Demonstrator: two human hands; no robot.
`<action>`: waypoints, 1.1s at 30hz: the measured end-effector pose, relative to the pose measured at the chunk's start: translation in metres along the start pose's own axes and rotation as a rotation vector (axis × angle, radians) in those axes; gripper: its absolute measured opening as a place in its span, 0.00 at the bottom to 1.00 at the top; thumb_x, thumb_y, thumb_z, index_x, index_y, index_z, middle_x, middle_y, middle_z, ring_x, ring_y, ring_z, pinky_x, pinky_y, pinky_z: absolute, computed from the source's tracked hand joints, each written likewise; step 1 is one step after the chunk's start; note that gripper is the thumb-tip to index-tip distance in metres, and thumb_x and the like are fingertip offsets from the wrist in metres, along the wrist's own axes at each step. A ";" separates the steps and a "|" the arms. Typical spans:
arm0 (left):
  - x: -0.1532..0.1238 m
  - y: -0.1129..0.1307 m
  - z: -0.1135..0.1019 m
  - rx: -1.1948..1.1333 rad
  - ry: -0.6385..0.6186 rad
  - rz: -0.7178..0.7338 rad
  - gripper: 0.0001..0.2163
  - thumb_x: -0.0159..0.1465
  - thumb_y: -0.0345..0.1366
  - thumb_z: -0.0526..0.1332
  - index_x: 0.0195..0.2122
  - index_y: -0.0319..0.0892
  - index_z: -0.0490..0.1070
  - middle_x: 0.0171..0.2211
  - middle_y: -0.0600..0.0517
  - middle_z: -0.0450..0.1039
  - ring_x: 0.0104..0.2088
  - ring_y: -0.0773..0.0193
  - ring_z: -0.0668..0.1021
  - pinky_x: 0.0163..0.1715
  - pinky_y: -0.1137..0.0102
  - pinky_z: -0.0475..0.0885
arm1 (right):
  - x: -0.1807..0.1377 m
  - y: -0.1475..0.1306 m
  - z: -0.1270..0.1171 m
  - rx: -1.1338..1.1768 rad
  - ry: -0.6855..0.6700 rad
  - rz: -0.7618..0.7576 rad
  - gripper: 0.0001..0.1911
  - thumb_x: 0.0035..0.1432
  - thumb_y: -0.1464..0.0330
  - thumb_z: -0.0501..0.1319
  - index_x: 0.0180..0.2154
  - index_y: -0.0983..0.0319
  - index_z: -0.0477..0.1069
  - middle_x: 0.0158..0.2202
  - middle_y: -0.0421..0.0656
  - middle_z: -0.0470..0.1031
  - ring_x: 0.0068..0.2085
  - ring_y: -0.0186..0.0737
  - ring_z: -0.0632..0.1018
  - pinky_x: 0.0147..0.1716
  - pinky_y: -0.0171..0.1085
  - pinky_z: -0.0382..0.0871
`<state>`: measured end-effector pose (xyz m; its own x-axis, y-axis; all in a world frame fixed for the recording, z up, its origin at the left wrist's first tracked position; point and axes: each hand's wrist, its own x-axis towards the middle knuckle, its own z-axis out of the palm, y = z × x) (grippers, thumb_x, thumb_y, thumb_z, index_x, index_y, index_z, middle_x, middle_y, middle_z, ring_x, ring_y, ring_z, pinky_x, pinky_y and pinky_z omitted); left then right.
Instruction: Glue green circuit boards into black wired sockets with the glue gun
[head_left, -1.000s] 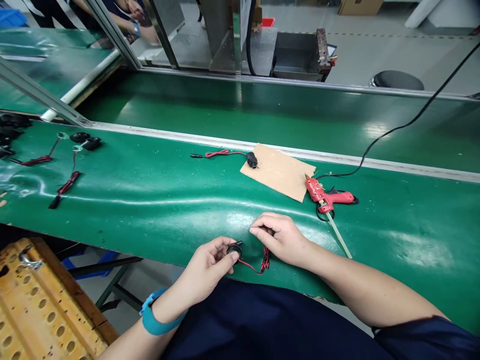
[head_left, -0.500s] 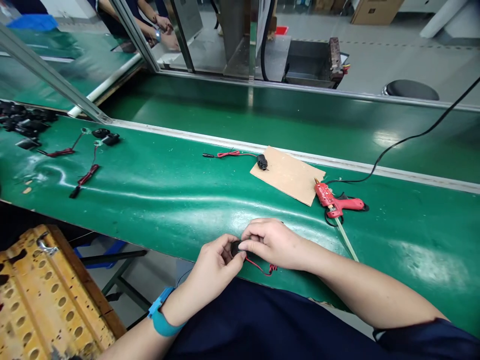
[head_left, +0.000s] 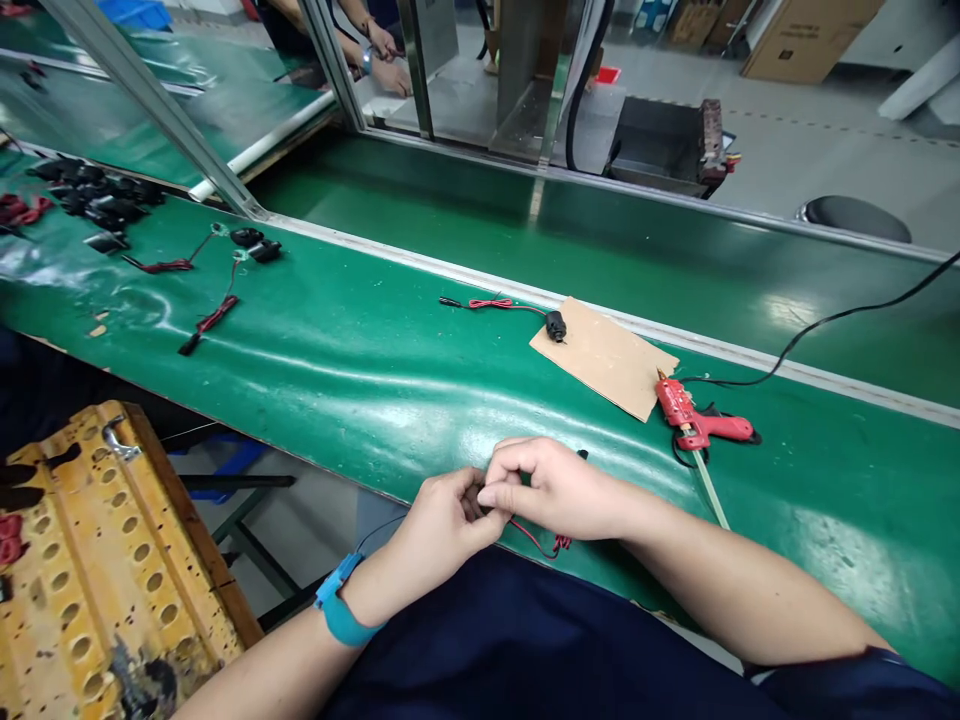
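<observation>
Wired component (head_left: 561, 543) sits between both hands at the near edge of the green worktop (head_left: 360, 400), body almost fully covered by fingers, red-and-black lead trailing out under the right hand. Left hand (head_left: 448, 520) is curled, thumb and fingers pinching the component; blue wristband (head_left: 346, 612) on that wrist. Right hand (head_left: 551, 488) is bent in, thumb and fingertips meeting the left fingertips; cannot tell if it grips the component or only touches it. Small black tip (head_left: 582, 455) shows just beyond the right hand, owner unclear. Past the hands, cardboard piece (head_left: 604, 365) lies flat, black part (head_left: 555, 326) on its left corner, its lead stretching left across the worktop. Red glue gun (head_left: 682, 415) lies on its side to the right, nozzle at the cardboard's right corner, glue stick (head_left: 711, 490) out the back, black cord (head_left: 795, 345) running off right. Far left: 2 black parts (head_left: 264, 250) side by side with leads spread, pile of black parts (head_left: 97, 195) beyond. Lower left: yellow tray (head_left: 142, 525) with rows of holes. Top: co-worker's 2 hands (head_left: 388, 72), behind the frame (head_left: 330, 60).
</observation>
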<state>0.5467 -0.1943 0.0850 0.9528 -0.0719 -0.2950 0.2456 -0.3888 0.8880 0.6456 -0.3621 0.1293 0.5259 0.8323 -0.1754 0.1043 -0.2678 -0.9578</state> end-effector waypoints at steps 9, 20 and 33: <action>0.004 -0.008 -0.002 -0.209 -0.071 -0.139 0.20 0.52 0.47 0.76 0.38 0.38 0.76 0.22 0.59 0.64 0.24 0.69 0.65 0.25 0.72 0.59 | 0.000 0.015 -0.051 0.273 0.390 0.019 0.21 0.60 0.51 0.67 0.29 0.62 0.71 0.25 0.37 0.68 0.29 0.33 0.67 0.31 0.35 0.63; 0.002 -0.017 -0.013 -0.393 -0.124 -0.223 0.16 0.60 0.47 0.69 0.37 0.39 0.73 0.22 0.58 0.69 0.20 0.70 0.72 0.24 0.73 0.65 | 0.006 0.022 -0.056 0.021 0.513 0.013 0.21 0.63 0.52 0.63 0.30 0.62 0.71 0.25 0.37 0.68 0.28 0.33 0.68 0.30 0.35 0.62; -0.136 -0.053 -0.036 -0.826 0.171 -0.283 0.23 0.55 0.51 0.72 0.43 0.39 0.73 0.26 0.51 0.78 0.20 0.66 0.78 0.25 0.71 0.71 | 0.144 0.008 0.035 -0.351 -0.062 -0.102 0.24 0.63 0.47 0.59 0.42 0.61 0.77 0.35 0.45 0.81 0.35 0.44 0.79 0.35 0.41 0.71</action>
<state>0.4106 -0.1308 0.0909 0.8344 0.0902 -0.5438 0.4633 0.4199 0.7804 0.6919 -0.2274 0.0888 0.4470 0.8882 -0.1063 0.4427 -0.3230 -0.8365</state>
